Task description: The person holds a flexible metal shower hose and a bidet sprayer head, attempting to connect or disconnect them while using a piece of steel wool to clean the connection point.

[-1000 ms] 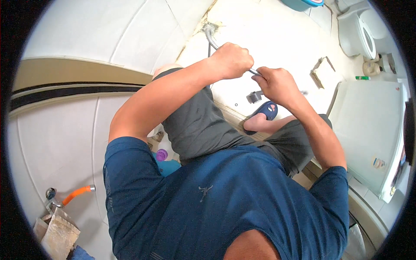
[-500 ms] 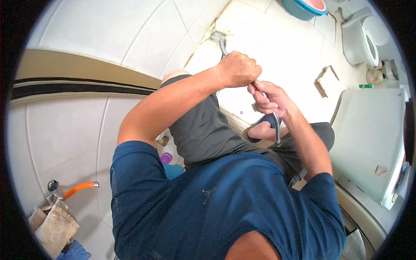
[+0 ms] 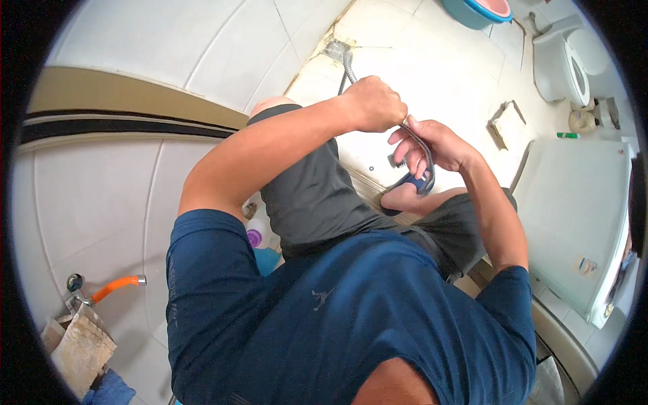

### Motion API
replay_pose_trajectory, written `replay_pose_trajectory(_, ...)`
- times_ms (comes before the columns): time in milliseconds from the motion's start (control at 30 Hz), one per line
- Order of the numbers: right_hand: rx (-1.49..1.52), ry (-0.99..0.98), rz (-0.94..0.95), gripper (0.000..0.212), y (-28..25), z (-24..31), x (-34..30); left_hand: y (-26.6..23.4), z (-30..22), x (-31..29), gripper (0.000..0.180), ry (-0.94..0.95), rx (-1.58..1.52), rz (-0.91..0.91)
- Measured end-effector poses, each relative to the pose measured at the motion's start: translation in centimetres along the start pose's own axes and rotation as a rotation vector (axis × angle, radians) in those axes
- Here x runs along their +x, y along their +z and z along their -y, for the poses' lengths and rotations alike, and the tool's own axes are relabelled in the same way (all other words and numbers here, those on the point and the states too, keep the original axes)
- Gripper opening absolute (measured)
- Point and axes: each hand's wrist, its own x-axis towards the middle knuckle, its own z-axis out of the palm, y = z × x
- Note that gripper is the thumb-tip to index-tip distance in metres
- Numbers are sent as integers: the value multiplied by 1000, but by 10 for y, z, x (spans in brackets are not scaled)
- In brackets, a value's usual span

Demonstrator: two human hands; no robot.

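Note:
A flexible metal hose (image 3: 427, 150) runs from the grey drain (image 3: 335, 50) at the floor's far corner to my hands. My left hand (image 3: 375, 103) is closed in a fist around it. Just right of that fist, my right hand (image 3: 443, 145) holds the hose loosely between thumb and fingers, its other fingers slightly spread. Past my right palm the hose bends down and curls back over my foot (image 3: 403, 198), which wears a dark blue slipper. Where the hose's free end lies is hard to make out. A small dark object (image 3: 397, 160) shows beside my right fingertips.
White tiled wall (image 3: 223, 54) rises at the left, with a tap and orange hose (image 3: 121, 286) low down. A bottle with a purple cap (image 3: 254, 237) stands beside my leg. Right: a square floor piece (image 3: 507, 125), a white appliance (image 3: 574, 216), a toilet (image 3: 560, 64). Blue basin (image 3: 466, 13) far back.
My right hand has loosened its fingers and shifted slightly right. The hose beyond it, which hung down with its end fitting showing, now curls back toward my foot. My left hand stays closed.

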Motion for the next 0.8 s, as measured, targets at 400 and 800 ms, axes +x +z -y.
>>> replay_pose_trajectory(400,-1134,-453,-483,25,11,-7,17,6,4,0,8,-94,43,-30)
replay_pose_trajectory(800,544,12,398,53,7,-16,22,6,4,-13,10,-5,116,-15)
